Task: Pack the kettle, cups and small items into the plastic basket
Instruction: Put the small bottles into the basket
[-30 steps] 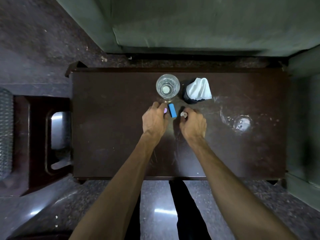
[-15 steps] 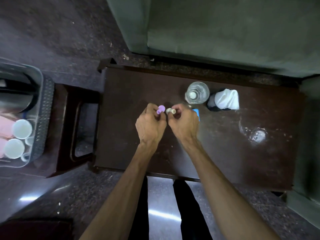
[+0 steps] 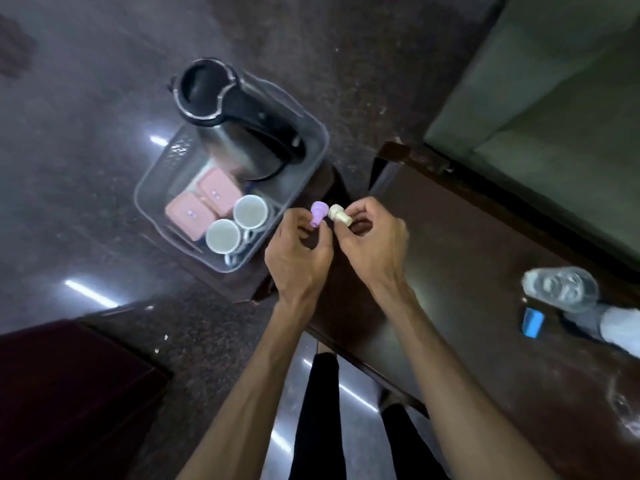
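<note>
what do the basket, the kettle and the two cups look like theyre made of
Basket: translucent grey plastic, smooth rim; its contents show through the wall.
Kettle: body looks like brushed or polished metal, with a silvery sheen and reflections; the lid and handle are black, probably plastic.
Two cups: glossy white, likely ceramic, though glazed plastic cannot be ruled out.

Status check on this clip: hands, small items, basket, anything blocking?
Left hand pinches purple piece, right hand pinches cream piece. Both beside basket; kettle, two cups already inside. Nothing blocking.
</note>
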The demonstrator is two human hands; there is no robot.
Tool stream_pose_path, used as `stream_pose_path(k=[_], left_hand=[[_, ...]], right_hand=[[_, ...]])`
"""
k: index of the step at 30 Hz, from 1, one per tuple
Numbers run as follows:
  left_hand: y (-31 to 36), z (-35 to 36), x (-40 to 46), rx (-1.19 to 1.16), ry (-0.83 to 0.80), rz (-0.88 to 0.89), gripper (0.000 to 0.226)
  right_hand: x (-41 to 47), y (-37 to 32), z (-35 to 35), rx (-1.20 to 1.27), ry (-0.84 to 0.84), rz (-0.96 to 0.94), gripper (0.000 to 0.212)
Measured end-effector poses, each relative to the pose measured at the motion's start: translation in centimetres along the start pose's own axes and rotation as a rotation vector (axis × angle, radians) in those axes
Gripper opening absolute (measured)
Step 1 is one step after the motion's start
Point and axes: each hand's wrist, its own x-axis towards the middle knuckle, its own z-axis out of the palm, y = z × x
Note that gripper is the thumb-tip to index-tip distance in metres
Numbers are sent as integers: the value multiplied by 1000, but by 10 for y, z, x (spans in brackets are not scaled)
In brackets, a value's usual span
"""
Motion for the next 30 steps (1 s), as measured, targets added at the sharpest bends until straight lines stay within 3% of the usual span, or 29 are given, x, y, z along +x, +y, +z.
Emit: stream_pose_path(k=[8, 18, 25, 30], left_hand=[[-79, -80, 90, 76, 186, 10, 22], [-156, -118, 179, 329, 172, 107, 18], [-172, -118, 190, 493, 59, 101, 21], [-154, -117, 164, 426, 96, 122, 19]], right_hand=[[13, -96, 108, -57, -205, -228, 23], [42, -150, 213, -290, -312, -437, 13], [52, -148, 236, -452, -427, -496, 16], [34, -134, 204, -234, -288, -485, 11]])
